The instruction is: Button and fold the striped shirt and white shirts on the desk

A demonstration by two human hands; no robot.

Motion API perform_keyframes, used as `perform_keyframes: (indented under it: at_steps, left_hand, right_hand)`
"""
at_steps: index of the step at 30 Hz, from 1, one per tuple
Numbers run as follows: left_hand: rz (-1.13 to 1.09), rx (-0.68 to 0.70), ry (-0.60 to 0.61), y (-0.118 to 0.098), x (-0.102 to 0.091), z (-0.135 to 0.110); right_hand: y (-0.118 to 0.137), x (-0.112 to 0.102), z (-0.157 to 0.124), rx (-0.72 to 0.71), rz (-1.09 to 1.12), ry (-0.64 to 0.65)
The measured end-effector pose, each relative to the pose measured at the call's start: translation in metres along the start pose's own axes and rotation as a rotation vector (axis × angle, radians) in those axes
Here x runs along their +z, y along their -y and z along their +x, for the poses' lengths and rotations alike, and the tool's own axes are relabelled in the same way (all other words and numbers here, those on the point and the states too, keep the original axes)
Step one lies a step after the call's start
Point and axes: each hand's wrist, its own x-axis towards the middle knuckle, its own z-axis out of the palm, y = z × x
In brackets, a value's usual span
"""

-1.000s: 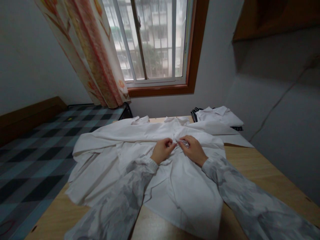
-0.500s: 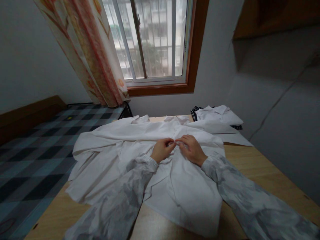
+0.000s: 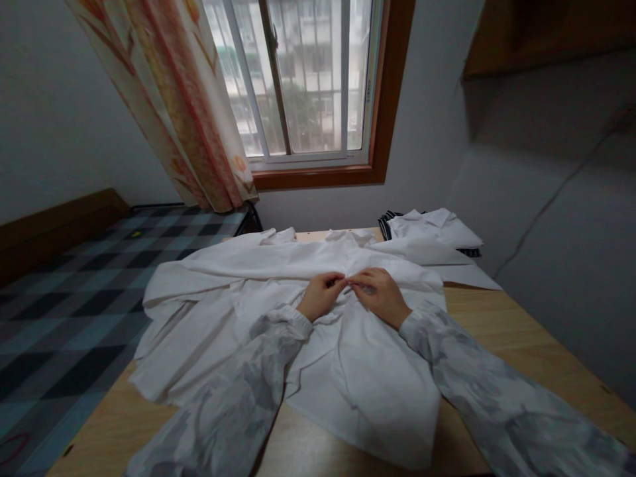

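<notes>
A white shirt (image 3: 382, 371) lies spread over the wooden table (image 3: 507, 331), its front edges gathered at the middle and its lower hem hanging toward me. My left hand (image 3: 320, 295) pinches the cloth near the shirt's centre line with thumb and forefinger. Facing it, my right hand (image 3: 381, 295) pinches the same spot, the fingertips of both hands almost touching. Whatever small part sits between the fingertips, such as a button, is too small to make out. Both wrists rest low over the fabric in patterned grey sleeves.
Folded clothes (image 3: 432, 228), white on top of black striped, lie at the table's far right corner. On the left is a bed with a checked cover (image 3: 84, 318). Behind the table are a window (image 3: 313, 86) and a flowered curtain (image 3: 183, 112).
Both hands stay at the same place on the shirt, with only slight finger movement. The right fingers have curled a little differently; the shirt lies as before.
</notes>
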Motion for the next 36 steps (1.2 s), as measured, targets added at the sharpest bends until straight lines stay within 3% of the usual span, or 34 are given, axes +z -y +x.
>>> perform_keyframes:
  at_steps: [9, 16, 28, 36]
  left_hand:
    - [-0.034, -0.035, -0.018, 0.002, 0.001, 0.001]
    - [0.024, 0.005, -0.02, 0.001, 0.001, 0.0]
    - [0.14, 0.091, -0.011, -0.007, 0.0, -0.004]
    - [0.193, 0.125, -0.065, -0.009, 0.002, -0.006]
  right_hand:
    - [0.01, -0.006, 0.0, -0.021, 0.027, 0.0]
    - [0.005, 0.0, -0.001, 0.106, 0.038, -0.074]
    - [0.008, -0.002, 0.0, 0.023, -0.107, 0.009]
    - [0.006, -0.003, 0.002, -0.044, -0.09, 0.033]
